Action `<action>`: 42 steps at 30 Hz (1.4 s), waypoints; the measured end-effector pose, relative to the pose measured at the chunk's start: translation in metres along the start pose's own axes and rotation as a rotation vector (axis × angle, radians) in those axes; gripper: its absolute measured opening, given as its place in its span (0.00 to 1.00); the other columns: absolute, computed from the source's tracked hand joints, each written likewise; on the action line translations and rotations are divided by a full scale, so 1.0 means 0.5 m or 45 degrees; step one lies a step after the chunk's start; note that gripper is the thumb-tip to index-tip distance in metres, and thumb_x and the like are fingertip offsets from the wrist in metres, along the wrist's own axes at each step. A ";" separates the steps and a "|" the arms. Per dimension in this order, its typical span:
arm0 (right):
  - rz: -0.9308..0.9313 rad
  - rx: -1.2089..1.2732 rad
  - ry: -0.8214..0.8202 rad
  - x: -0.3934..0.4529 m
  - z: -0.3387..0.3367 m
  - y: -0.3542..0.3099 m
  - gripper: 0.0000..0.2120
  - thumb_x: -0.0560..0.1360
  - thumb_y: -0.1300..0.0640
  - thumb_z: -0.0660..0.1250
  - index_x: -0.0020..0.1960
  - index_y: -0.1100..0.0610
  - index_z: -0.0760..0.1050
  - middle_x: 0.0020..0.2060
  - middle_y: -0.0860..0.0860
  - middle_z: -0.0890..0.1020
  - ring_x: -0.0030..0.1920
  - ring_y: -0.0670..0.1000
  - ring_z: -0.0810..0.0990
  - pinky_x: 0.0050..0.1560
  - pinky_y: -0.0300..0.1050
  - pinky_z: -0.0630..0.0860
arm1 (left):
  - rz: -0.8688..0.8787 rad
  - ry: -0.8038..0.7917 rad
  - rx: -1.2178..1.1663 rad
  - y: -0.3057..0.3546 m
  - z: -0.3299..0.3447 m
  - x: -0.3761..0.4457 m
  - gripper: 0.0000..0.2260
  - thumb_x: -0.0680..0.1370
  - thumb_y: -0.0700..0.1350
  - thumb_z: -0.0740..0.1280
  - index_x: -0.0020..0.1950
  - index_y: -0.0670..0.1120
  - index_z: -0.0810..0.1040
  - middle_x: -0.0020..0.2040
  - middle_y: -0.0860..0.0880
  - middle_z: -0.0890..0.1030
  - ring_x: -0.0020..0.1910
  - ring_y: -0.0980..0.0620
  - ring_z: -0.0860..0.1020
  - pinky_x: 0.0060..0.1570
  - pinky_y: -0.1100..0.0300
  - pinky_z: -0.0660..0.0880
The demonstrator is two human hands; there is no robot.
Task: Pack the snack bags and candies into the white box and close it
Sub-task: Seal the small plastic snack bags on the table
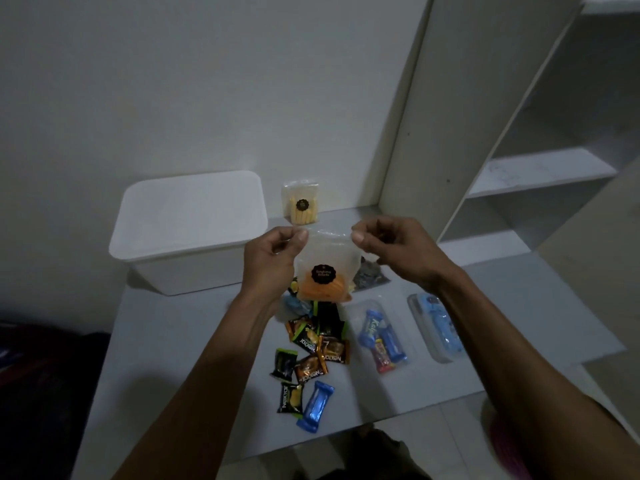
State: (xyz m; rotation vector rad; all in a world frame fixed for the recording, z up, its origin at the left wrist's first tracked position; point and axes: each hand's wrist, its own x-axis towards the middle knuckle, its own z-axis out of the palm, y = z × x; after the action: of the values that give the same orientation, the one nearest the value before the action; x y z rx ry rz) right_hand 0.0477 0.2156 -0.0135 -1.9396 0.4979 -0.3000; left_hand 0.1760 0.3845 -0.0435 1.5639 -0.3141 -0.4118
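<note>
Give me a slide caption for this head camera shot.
Both hands hold up a clear snack bag beside the lidded white box.

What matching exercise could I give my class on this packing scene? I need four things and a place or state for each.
Things:
1. white box
2. bag of orange chips
3. bag of yellow sticks
4. blue candy bar

Places or states:
A. stands upright against the wall
B. lid on, at the back left of the table
C. lies nearest the person, on the table
D. held up by its top corners in both hands

Pairs: 1-B, 2-D, 3-A, 4-C
</note>
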 end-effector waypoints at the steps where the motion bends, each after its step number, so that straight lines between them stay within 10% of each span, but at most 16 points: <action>1: 0.004 0.038 0.053 -0.001 0.005 0.017 0.09 0.76 0.53 0.71 0.52 0.57 0.82 0.45 0.53 0.85 0.43 0.46 0.82 0.43 0.40 0.79 | -0.034 0.016 -0.017 -0.003 0.005 0.003 0.03 0.76 0.45 0.72 0.42 0.52 0.83 0.39 0.55 0.82 0.40 0.60 0.77 0.42 0.64 0.72; 18: 0.063 0.114 0.404 0.271 -0.045 0.197 0.07 0.75 0.53 0.72 0.45 0.57 0.84 0.37 0.49 0.85 0.38 0.50 0.82 0.42 0.58 0.81 | 0.054 0.062 0.166 -0.092 0.159 0.261 0.04 0.76 0.41 0.72 0.48 0.41 0.84 0.38 0.52 0.83 0.34 0.64 0.78 0.38 0.71 0.74; 42: 0.366 0.237 0.711 0.713 -0.073 0.478 0.03 0.74 0.61 0.73 0.42 0.59 0.81 0.34 0.51 0.82 0.32 0.39 0.77 0.35 0.28 0.72 | -0.231 0.541 0.202 -0.296 0.428 0.668 0.02 0.72 0.43 0.75 0.42 0.45 0.84 0.35 0.51 0.81 0.34 0.62 0.77 0.36 0.73 0.72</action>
State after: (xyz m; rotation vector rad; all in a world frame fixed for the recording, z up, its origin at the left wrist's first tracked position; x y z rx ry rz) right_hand 0.2975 -0.0663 -0.2230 -1.5639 1.0621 -0.6807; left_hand 0.3712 0.0500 -0.2151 1.7960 0.1274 -0.1877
